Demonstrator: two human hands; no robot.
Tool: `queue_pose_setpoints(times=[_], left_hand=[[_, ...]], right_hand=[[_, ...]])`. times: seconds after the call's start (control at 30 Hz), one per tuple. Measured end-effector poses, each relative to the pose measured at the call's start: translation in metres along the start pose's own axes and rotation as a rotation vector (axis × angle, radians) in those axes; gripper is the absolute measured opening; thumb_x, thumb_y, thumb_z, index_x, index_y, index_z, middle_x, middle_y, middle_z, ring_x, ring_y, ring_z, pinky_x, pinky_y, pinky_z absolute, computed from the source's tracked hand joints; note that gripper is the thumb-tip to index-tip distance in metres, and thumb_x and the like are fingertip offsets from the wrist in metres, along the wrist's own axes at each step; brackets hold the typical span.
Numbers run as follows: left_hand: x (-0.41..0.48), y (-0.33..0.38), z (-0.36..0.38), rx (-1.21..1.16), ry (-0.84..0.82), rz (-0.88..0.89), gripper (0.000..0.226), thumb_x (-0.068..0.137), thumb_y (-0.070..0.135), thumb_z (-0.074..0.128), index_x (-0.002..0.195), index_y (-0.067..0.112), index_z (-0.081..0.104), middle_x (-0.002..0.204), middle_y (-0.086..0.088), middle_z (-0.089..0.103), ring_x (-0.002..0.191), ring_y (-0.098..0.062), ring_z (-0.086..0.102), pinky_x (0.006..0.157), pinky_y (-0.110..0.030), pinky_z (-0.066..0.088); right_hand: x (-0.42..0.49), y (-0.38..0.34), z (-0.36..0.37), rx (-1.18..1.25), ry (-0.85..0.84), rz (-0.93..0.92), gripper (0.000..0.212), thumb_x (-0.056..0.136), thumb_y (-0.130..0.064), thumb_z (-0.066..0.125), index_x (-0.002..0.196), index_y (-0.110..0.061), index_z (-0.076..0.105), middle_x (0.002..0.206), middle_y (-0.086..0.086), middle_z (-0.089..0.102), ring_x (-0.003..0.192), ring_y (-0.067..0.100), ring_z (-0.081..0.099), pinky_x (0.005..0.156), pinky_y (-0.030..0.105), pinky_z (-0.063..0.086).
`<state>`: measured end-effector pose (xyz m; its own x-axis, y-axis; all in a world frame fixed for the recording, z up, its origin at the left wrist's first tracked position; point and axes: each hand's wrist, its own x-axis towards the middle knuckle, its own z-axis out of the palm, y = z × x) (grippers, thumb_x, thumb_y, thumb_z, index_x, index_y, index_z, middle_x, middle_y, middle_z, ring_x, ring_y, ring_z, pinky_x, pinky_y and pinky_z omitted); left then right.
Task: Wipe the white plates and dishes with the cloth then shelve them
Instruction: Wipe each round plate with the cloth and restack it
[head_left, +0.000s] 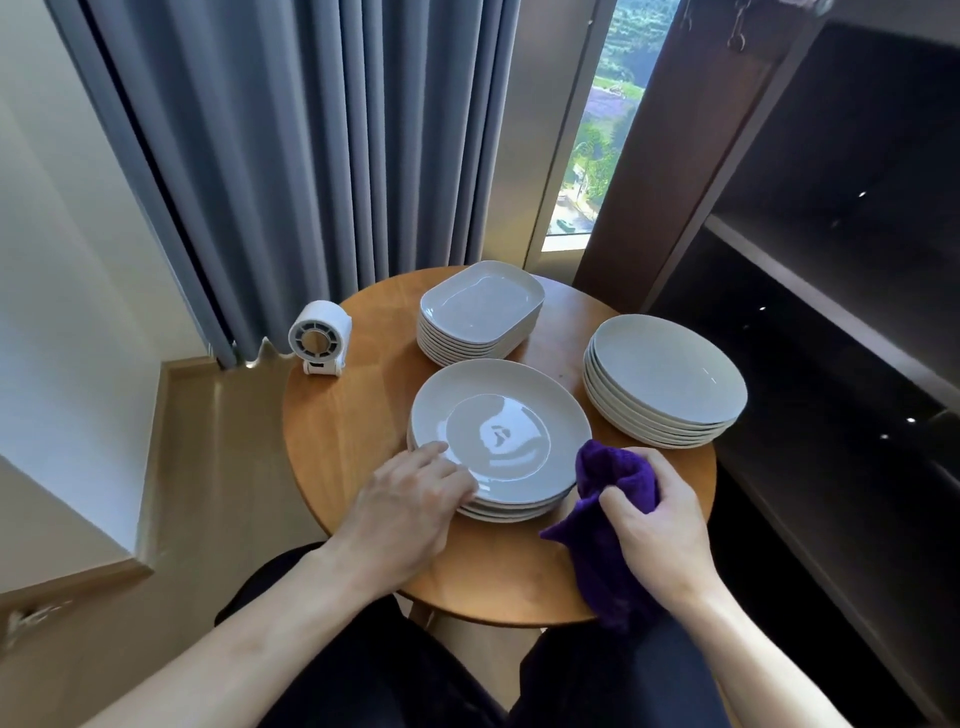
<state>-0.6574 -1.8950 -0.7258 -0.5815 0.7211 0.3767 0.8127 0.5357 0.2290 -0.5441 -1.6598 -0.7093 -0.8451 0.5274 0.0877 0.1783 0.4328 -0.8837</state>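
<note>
Bare forearms, no sleeves, watch or rings in sight; dark navy trousers (395, 691) over both thighs at six o'clock.

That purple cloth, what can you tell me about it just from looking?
The purple cloth looks soft and fuzzy, like microfibre or terry, in one deep violet colour with no visible pattern. It is bunched up, not folded flat. The right hand grips its upper part, so a rounded wad sticks up above the fingers, close beside the near stack of round plates; whether it touches them is unclear. The loose rest drapes down over the near edge of the round wooden table, one corner pointing left.
</note>
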Motion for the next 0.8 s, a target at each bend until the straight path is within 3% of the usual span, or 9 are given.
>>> queue_pose_setpoints(times=[0.13, 0.23, 0.33, 0.47, 0.63, 0.8], left_hand=[[0.001, 0.001, 0.002, 0.036, 0.013, 0.018, 0.017, 0.078, 0.004, 0.083, 0.084, 0.017, 0.075, 0.085, 0.002, 0.076, 0.104, -0.03, 0.073, 0.089, -0.047, 0.058], [0.0, -0.002, 0.004, 0.018, 0.023, 0.042, 0.013, 0.083, 0.004, 0.078, 0.084, 0.016, 0.072, 0.085, 0.002, 0.074, 0.102, -0.029, 0.072, 0.083, -0.041, 0.058], [-0.001, -0.004, 0.006, 0.02, 0.026, 0.065, 0.01, 0.089, 0.007, 0.067, 0.086, 0.016, 0.071, 0.083, 0.002, 0.072, 0.097, -0.027, 0.07, 0.079, -0.04, 0.057], [-0.002, -0.004, 0.005, 0.003, 0.013, 0.054, 0.012, 0.088, 0.004, 0.071, 0.087, 0.016, 0.07, 0.085, 0.002, 0.071, 0.093, -0.025, 0.068, 0.078, -0.038, 0.056], [0.0, -0.002, -0.001, -0.029, 0.048, 0.038, 0.016, 0.086, -0.001, 0.074, 0.087, 0.013, 0.069, 0.084, 0.003, 0.069, 0.094, -0.024, 0.067, 0.05, -0.033, 0.055], [0.002, 0.002, -0.003, -0.006, 0.069, 0.059, 0.015, 0.086, -0.002, 0.073, 0.088, 0.012, 0.071, 0.085, 0.0, 0.072, 0.097, -0.029, 0.068, 0.066, -0.039, 0.059]], right_hand=[[-0.004, -0.004, 0.0, 0.005, -0.017, 0.001, 0.025, 0.081, -0.023, 0.069, 0.097, -0.042, 0.066, 0.092, -0.015, 0.072, 0.085, 0.006, 0.068, 0.069, 0.022, 0.051], [-0.011, -0.007, 0.003, -0.02, -0.036, -0.01, 0.027, 0.074, -0.029, 0.064, 0.097, -0.044, 0.065, 0.091, -0.016, 0.071, 0.086, 0.006, 0.067, 0.07, 0.018, 0.048], [-0.019, -0.004, 0.006, -0.076, -0.084, -0.041, 0.026, 0.075, -0.031, 0.065, 0.099, -0.04, 0.064, 0.094, -0.015, 0.069, 0.088, 0.007, 0.067, 0.074, 0.023, 0.051], [-0.027, -0.004, 0.012, -0.147, -0.132, -0.132, 0.024, 0.074, -0.04, 0.06, 0.098, -0.038, 0.062, 0.095, -0.013, 0.065, 0.089, 0.01, 0.064, 0.075, 0.025, 0.051], [-0.029, -0.004, 0.018, -0.17, -0.144, -0.135, 0.027, 0.072, -0.043, 0.057, 0.099, -0.041, 0.059, 0.099, -0.016, 0.062, 0.093, 0.007, 0.061, 0.076, 0.019, 0.047], [-0.026, -0.004, 0.014, -0.137, -0.13, -0.14, 0.025, 0.073, -0.039, 0.06, 0.098, -0.04, 0.061, 0.096, -0.016, 0.064, 0.09, 0.008, 0.062, 0.075, 0.027, 0.052]])
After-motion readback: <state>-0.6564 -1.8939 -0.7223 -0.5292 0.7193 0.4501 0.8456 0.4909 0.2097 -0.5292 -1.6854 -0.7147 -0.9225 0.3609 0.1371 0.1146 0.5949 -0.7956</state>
